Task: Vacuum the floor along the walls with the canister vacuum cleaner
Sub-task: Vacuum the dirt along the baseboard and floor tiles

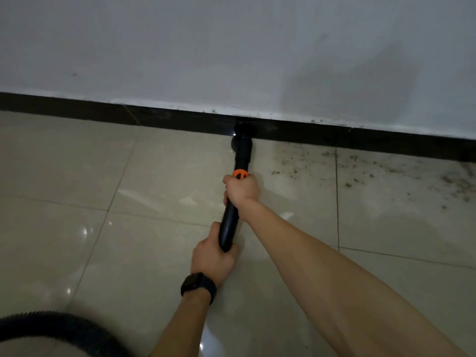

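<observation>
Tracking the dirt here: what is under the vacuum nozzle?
The nozzle rests on beige floor tile against the black baseboard. Anything beneath it is covered; debris shows only to its right.

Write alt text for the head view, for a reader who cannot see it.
A person grips a black vacuum tube, right hand near its orange ring, left hand lower down, its nozzle against the dark skirting board. To the right, dirt specks lie on the tiled floor; a ribbed hose curves at bottom left.

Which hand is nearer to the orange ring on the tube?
Right. The right hand grips just beneath the orange ring; the left hand holds the tube farther back.
</observation>
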Available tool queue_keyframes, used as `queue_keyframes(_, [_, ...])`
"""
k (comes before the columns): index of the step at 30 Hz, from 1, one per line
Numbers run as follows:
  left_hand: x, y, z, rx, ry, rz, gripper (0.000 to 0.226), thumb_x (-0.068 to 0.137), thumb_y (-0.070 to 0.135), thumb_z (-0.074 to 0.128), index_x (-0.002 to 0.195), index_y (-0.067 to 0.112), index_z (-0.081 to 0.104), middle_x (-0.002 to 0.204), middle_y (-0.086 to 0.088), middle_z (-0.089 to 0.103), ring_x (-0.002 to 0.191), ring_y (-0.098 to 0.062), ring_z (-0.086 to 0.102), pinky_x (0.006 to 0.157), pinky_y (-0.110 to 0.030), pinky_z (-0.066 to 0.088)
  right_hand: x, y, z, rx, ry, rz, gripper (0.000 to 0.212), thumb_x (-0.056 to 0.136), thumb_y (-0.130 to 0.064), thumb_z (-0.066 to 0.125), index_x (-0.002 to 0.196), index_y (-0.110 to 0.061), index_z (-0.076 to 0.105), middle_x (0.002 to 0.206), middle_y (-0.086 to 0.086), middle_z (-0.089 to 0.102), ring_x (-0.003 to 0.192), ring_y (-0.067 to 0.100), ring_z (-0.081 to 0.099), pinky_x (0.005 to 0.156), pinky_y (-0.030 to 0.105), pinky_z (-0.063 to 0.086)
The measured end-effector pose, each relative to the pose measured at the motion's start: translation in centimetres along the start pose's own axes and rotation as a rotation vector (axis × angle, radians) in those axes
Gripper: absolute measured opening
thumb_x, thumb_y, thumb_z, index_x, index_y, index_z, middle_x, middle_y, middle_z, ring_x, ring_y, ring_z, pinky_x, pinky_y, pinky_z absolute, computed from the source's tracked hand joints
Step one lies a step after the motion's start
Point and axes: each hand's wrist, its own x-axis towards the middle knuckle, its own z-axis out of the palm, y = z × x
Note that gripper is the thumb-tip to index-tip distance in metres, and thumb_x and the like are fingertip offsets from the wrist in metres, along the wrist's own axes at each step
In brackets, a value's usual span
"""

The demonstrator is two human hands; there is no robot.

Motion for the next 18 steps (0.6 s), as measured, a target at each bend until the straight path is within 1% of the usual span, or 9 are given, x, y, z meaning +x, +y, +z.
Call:
queue_keyframes(2, [-0.5, 0.3, 0.1, 0.027, -0.011, -0.001, 0.029, 0.069, 0.050, 0.050, 0.091, 0.041, 0.035, 0.062, 0.006, 0.056, 0.050, -0.008, 0.053, 0.042, -0.025, 0.035, -0.4, 0.2, -0.6, 0.006, -0.021, 0.016, 0.030, 0.088, -0.017, 0.068, 0.114, -0.003, 0.060, 0.074, 0.009, 0.063, 0.048, 0.019, 0.057, 0.048, 0.030, 0.051])
queue_keyframes(5, [-2.4, 0.5, 0.4, 0.078, -0.051, -0.018, 0.034, 0.065, 0.060, 0.045, 0.093, 0.043, 0.033, 0.064, 0.009, 0.056, 0.053, -0.008, 0.053, 0.043, -0.024, 0.033, -1.7, 1.7, -2.1, 0.033, -0.029, 0.042, 0.030, 0.089, -0.018, 0.069, 0.114, -0.005, 0.058, 0.074, 0.009, 0.062, 0.050, 0.019, 0.056, 0.052, 0.032, 0.052])
queue_keyframes(7, [-4.2, 0.1, 0.5, 0.111, -0.089, -0.024, 0.034, 0.066, 0.058, 0.044, 0.093, 0.043, 0.031, 0.065, 0.010, 0.056, 0.053, -0.009, 0.053, 0.044, -0.024, 0.033, -3.0, 3.1, -3.1, 0.068, -0.038, 0.068, 0.030, 0.089, -0.018, 0.070, 0.114, -0.007, 0.056, 0.074, 0.008, 0.061, 0.051, 0.019, 0.056, 0.056, 0.034, 0.054])
queue_keyframes(10, [-6.9, -0.4, 0.0, 0.198, -0.167, -0.037, 0.032, 0.068, 0.053, 0.047, 0.092, 0.047, 0.026, 0.066, 0.012, 0.053, 0.053, -0.009, 0.049, 0.045, -0.024, 0.033, -5.3, 5.4, -4.1, 0.147, -0.057, 0.105, 0.029, 0.091, -0.018, 0.072, 0.112, -0.009, 0.053, 0.074, 0.006, 0.060, 0.048, 0.015, 0.055, 0.054, 0.033, 0.054])
queue_keyframes(13, [-8.4, -0.5, -1.6, 0.342, -0.283, -0.029, 0.033, 0.075, 0.048, 0.050, 0.094, 0.045, 0.024, 0.068, 0.012, 0.052, 0.053, -0.010, 0.049, 0.044, -0.026, 0.034, -7.4, 6.9, -4.7, 0.239, -0.051, 0.152, 0.028, 0.092, -0.016, 0.072, 0.111, -0.008, 0.052, 0.071, 0.006, 0.058, 0.047, 0.015, 0.054, 0.055, 0.033, 0.053])
queue_keyframes(15, [-8.4, 0.2, -3.1, 0.477, -0.365, 0.012, 0.034, 0.081, 0.045, 0.053, 0.099, 0.040, 0.025, 0.071, 0.012, 0.052, 0.055, -0.012, 0.052, 0.047, -0.028, 0.038, -8.4, 7.0, -5.3, 0.304, -0.032, 0.176, 0.028, 0.092, -0.017, 0.073, 0.109, -0.007, 0.053, 0.068, 0.006, 0.057, 0.045, 0.016, 0.054, 0.052, 0.032, 0.051])
queue_keyframes(16, [-8.3, 0.7, -3.9, 0.537, -0.397, 0.033, 0.035, 0.083, 0.045, 0.054, 0.102, 0.037, 0.026, 0.072, 0.012, 0.052, 0.057, -0.014, 0.052, 0.049, -0.029, 0.040, -8.7, 6.8, -5.7, 0.334, -0.019, 0.184, 0.027, 0.091, -0.017, 0.073, 0.106, -0.008, 0.053, 0.065, 0.005, 0.056, 0.043, 0.016, 0.053, 0.051, 0.032, 0.051])
queue_keyframes(18, [-7.9, 2.1, -5.1, 0.639, -0.444, 0.090, 0.037, 0.084, 0.049, 0.054, 0.103, 0.035, 0.025, 0.069, 0.012, 0.049, 0.055, -0.013, 0.050, 0.048, -0.028, 0.037, -9.0, 6.3, -6.6, 0.400, 0.003, 0.205, 0.027, 0.090, -0.018, 0.074, 0.104, -0.009, 0.053, 0.062, 0.003, 0.056, 0.040, 0.016, 0.052, 0.050, 0.031, 0.050])
